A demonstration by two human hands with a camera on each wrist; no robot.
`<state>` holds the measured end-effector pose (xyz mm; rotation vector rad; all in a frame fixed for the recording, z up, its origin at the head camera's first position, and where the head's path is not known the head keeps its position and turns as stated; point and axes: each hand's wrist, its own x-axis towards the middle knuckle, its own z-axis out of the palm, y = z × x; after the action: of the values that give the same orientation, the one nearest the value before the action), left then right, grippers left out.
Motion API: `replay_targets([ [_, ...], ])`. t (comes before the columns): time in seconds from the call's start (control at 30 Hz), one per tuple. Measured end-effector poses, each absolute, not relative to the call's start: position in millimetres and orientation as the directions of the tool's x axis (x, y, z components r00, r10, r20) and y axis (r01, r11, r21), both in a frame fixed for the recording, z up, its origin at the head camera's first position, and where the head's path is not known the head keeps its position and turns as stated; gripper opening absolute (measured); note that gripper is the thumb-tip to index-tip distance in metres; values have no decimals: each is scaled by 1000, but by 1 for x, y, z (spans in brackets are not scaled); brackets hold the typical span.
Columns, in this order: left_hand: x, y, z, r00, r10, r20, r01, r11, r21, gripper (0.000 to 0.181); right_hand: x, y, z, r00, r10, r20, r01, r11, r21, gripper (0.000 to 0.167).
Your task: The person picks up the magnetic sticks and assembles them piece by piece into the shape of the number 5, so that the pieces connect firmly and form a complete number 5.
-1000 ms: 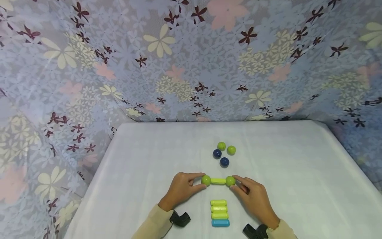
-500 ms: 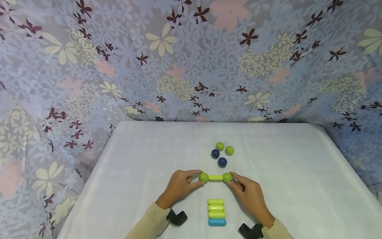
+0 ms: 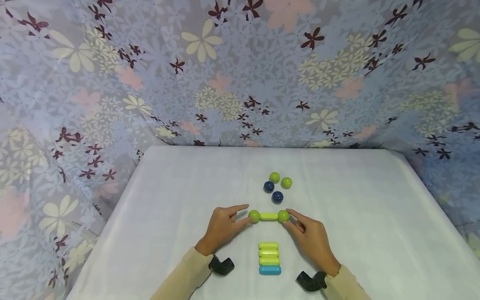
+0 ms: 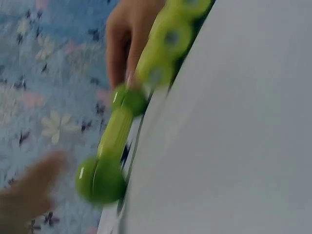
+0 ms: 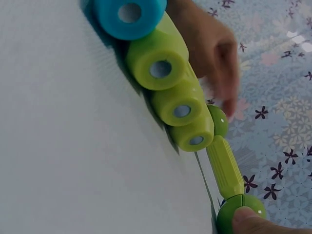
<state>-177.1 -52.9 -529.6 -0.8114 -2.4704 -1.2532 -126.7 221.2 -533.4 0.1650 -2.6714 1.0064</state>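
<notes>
A green bar (image 3: 268, 216) with a green ball at each end lies lengthwise between the bench's left and right edges, well in from the far edge of the bench (image 3: 180, 187); whether it rests on the cloth or is slightly raised, I cannot tell. The right hand (image 3: 309, 239) pinches the right ball (image 3: 283, 216) between thumb and finger. The left hand (image 3: 223, 225) has its finger and thumb spread around the left ball (image 3: 254, 216), the finger clear of it; whether the thumb touches is unclear.

Toward the far edge sit two loose green balls (image 3: 286, 182) and two blue balls (image 3: 277, 197). On the opposite side of the bar, three green sticks (image 3: 268, 253) and a blue stick (image 3: 270, 270) lie in a row, grey discs (image 5: 182, 111) set in their ends.

The pieces look like hard, light plastic: stiff, smooth, rather slippery, not fragile. The discs may be magnets, so the joints could swivel or part. Best take each ball across its middle, or the bar by its grooved sides.
</notes>
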Motion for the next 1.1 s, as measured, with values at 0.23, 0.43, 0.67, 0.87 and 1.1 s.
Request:
replay_targets([
  [0.23,-144,-39,-530,-793,432,429,583,337,739,34,-126,224,-532,-969,2,247,-150,790,-594,40],
  [0.43,-139,-39,-527,-781,557,282,523,337,783,32,-126,223,-532,-963,2,268,-161,796,-584,40],
  [0.67,-140,-40,-527,-725,647,235,594,415,689,28,-127,222,-532,-961,-4,277,-173,788,-590,41],
  [0.87,-141,-40,-528,-697,673,248,665,478,574,28,-126,222,-531,-967,4,255,-157,780,-606,40],
  [1.1,-139,-39,-528,-711,657,251,663,506,551,28,-125,222,-532,-965,8,264,-162,770,-617,41],
])
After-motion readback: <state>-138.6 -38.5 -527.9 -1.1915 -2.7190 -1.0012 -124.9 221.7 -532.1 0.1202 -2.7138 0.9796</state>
